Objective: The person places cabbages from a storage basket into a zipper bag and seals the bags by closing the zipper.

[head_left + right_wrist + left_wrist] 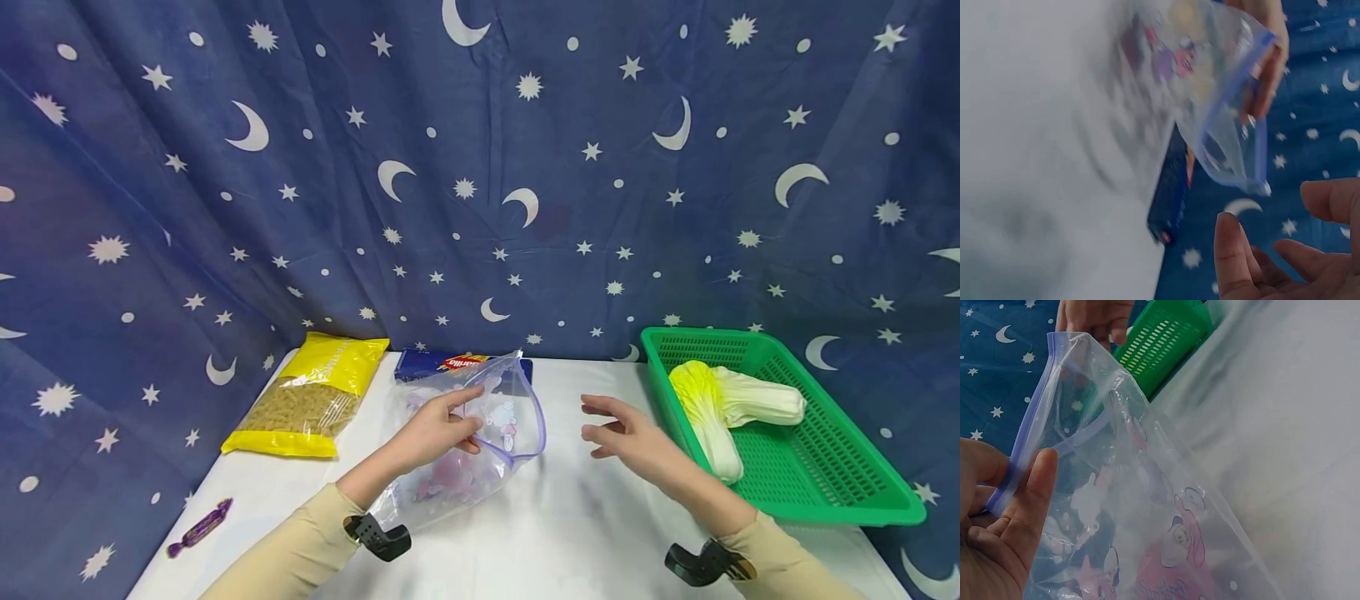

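Note:
My left hand (442,429) pinches the blue zip rim of a clear plastic zip bag (480,442) printed with pink cartoon figures, holding its mouth open above the white table (570,533). In the left wrist view the thumb (1032,487) presses the rim of the bag (1141,506) against the fingers. My right hand (618,429) hovers open just right of the bag's mouth, fingers relaxed, holding nothing. The right wrist view shows those fingertips (1232,250) near the bag (1222,112), which looks empty.
A green plastic basket (825,483) at the right holds a napa cabbage (723,408). A yellow pasta bag (315,396) lies at the back left, a blue pasta box (431,362) behind the zip bag. A purple wrapped candy (201,527) lies near the left edge.

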Demonstrator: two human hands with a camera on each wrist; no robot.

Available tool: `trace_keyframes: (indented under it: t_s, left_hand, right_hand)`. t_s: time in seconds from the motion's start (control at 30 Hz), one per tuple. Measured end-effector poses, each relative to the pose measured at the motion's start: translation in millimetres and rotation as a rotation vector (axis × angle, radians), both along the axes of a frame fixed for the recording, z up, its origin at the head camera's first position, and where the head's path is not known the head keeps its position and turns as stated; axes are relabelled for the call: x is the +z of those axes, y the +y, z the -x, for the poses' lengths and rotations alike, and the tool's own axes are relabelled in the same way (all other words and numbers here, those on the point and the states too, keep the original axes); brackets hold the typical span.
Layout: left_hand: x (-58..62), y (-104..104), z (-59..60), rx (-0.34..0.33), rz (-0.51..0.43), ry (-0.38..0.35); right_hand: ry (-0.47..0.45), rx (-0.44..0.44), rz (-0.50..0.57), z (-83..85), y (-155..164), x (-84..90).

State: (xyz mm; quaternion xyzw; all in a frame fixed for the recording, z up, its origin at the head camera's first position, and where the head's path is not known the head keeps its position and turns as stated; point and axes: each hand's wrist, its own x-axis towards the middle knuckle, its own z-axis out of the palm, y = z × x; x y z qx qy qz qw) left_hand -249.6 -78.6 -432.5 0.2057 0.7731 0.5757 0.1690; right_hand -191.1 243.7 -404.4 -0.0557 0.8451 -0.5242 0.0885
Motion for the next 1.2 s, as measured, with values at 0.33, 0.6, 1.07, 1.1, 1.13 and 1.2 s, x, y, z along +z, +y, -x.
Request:
trace_keyframes:
  t_s: [0.33, 0.6, 1.07, 1.1, 1.13, 1.2]
  left_hand:
    - [0.0, 1, -1.0, 0.034, 0.035, -0.01]
    - [-2.4, 1, -2.1, 0.028, 0.01, 0.008]
    - [-6.2, 2, -2.7, 0.017, -0.011, 0.056]
    - [-6.0, 2, -2.8, 0.016, -0.009, 0.059]
    - [-6.1, 2, -2.9, 0.014, -0.006, 0.063]
    - [-6.2, 2, -3.1, 0.01, 0.003, 0.073]
  right_hand:
    - [0.047, -0.093, -0.057, 8.2, 85, 36.9]
    - [-0.004, -0.141, -0.116, 15.7, 147, 40.9]
    - [-0.25, -0.143, -0.093, 27.2, 196, 29.1]
    - [-0.271, -0.134, -0.091, 28.3, 199, 28.0]
    - [-0.291, -0.123, -0.087, 29.5, 201, 26.9]
    - [-0.324, -0.106, -0.081, 32.0, 206, 24.7]
